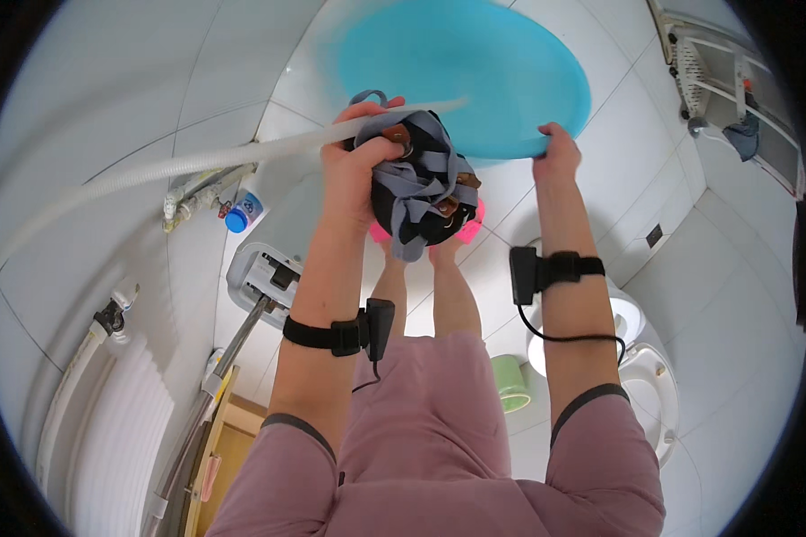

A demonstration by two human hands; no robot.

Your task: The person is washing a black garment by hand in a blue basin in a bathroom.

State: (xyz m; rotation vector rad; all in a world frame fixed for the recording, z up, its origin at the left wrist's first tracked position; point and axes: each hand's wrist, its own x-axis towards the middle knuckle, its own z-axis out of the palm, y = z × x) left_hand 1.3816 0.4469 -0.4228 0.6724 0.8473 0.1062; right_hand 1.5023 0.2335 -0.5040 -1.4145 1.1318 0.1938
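Observation:
My left hand (356,166) is closed on a crumpled black bag (432,188) with grey straps and brown patches. A white ribbed hose (184,170) comes from the left and crosses that hand, its end over the basin; I cannot tell whether the fingers grip it too. With my right hand (557,154) I grasp the near right rim of a large blue basin (475,76), which looks slightly blurred. The basin's far edge is cut off at the top of the view. The bag hangs above my feet in pink footwear (468,225).
Along the left wall are pipe taps (201,190), a blue-capped bottle (244,213), a mop pole (233,349) in a grey bucket (264,268) and a white radiator (116,430). A green pail (510,385) and a toilet (651,394) stand right. A folding ladder (734,89) is far right.

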